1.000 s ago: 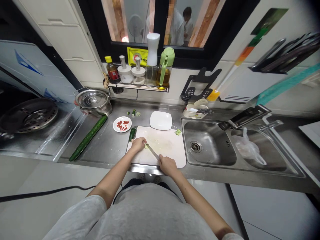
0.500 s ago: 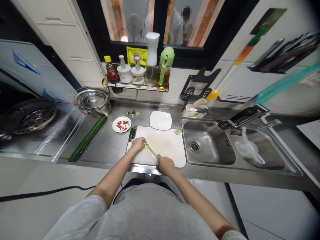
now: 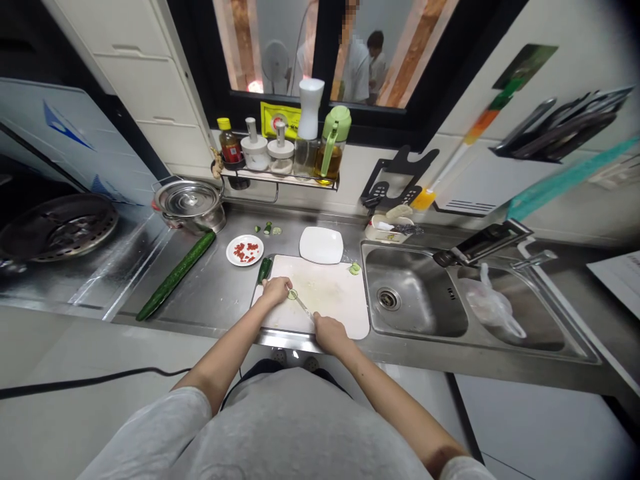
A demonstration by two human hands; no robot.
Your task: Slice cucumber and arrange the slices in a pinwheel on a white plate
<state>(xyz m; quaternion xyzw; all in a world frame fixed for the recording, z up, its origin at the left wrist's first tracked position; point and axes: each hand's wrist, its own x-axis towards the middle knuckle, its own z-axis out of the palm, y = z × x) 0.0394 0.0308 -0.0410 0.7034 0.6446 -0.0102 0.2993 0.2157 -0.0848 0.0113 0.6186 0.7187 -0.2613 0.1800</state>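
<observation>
My left hand [image 3: 277,291] is closed at the left of the white cutting board [image 3: 345,307], its fingertips at the edge of a thin pale cucumber slice [image 3: 293,295] with a green rim. In my right hand [image 3: 330,333] is the handle of a small knife [image 3: 303,307]. Its blade slants up and left, with the tip at the slice. Dark green cucumber pieces [image 3: 265,270] lie at the board's left edge, beside my left hand. A few pale green slices [image 3: 355,268] rest at the far right corner.
A white plate of chopped red bits [image 3: 245,251] and a white rectangular dish [image 3: 321,245] stand beyond the board. To the left lie a whole cucumber [image 3: 176,276] and a lidded pot [image 3: 190,202]. A steel sink [image 3: 420,287] borders the right. Bottles line a shelf [image 3: 280,177].
The camera view has tilted up slightly. Both hands, the knife and the slice stay at nearly the same place on the board.
</observation>
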